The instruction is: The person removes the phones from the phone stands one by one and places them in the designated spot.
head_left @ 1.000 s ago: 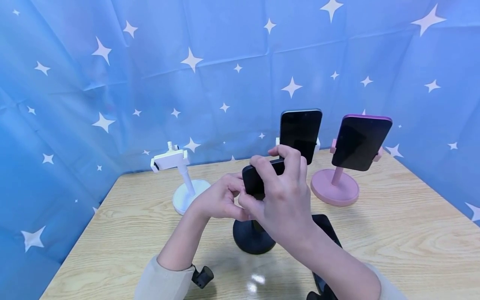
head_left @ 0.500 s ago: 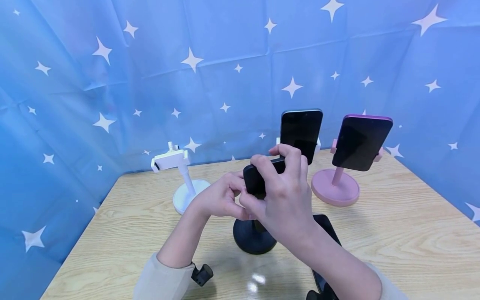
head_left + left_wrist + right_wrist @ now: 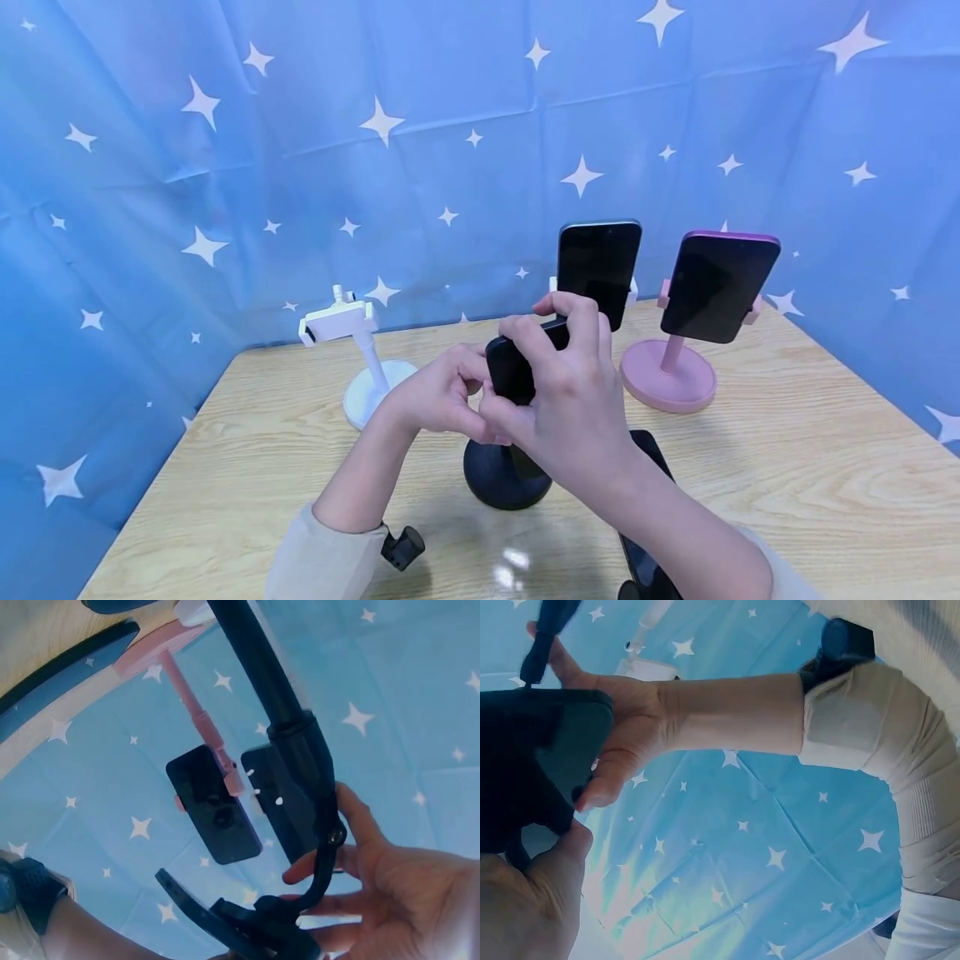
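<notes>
Black phone stand (image 3: 497,483) upright on the wooden counter (image 3: 810,475), gripped by both hands: the right hand (image 3: 562,396) curls over the dark holder (image 3: 510,371) at its top, while the left hand (image 3: 446,396) bends its fingers around the bracket. A dark phone (image 3: 643,562) lies beneath the right forearm; behind stand a white stand (image 3: 365,396) and a phone-bearing pink stand (image 3: 669,383).

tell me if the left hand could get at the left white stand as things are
Probably yes: the left white stand is just beyond the left hand, and nothing seems to block the way. The hand is busy at the black stand, though, so it would likely have to leave that first.
</notes>
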A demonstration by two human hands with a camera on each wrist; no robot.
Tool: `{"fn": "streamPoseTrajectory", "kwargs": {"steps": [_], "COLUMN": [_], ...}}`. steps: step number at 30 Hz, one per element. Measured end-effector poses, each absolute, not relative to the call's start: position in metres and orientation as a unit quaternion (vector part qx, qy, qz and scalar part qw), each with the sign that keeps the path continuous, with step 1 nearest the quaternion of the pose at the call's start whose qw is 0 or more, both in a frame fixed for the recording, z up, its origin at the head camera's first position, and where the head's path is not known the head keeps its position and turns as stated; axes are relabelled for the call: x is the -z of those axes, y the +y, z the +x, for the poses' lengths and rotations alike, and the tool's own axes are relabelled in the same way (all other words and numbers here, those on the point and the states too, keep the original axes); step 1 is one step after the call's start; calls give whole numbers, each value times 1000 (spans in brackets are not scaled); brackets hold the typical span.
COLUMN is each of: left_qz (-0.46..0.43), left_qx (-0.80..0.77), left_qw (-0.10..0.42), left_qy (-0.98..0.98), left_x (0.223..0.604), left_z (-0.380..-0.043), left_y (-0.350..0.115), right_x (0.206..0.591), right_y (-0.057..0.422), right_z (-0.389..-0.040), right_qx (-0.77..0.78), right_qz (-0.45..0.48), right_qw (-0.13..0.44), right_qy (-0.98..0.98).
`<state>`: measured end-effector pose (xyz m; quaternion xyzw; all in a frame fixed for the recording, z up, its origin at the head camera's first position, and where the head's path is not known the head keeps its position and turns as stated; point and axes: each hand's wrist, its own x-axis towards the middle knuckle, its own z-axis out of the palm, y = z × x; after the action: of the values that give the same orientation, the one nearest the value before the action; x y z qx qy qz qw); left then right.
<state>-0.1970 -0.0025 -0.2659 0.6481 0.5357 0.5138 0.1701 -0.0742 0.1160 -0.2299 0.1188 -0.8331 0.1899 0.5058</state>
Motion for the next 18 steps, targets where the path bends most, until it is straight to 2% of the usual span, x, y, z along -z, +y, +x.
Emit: {"fn": "streamPoseTrajectory", "kwargs": {"steps": [18], "left_qz": [644], "left_qx": [-518], "left_qw": [181], "left_qy": [533], "left_x": [266], "left_z": [-199], "left_y": [-2], "right_x": [231], "right_y": [120], "right_z": [-73], "right_qx": [-221], "right_qz": [161], "right_qw": [499], "right_qy": [-823]}}
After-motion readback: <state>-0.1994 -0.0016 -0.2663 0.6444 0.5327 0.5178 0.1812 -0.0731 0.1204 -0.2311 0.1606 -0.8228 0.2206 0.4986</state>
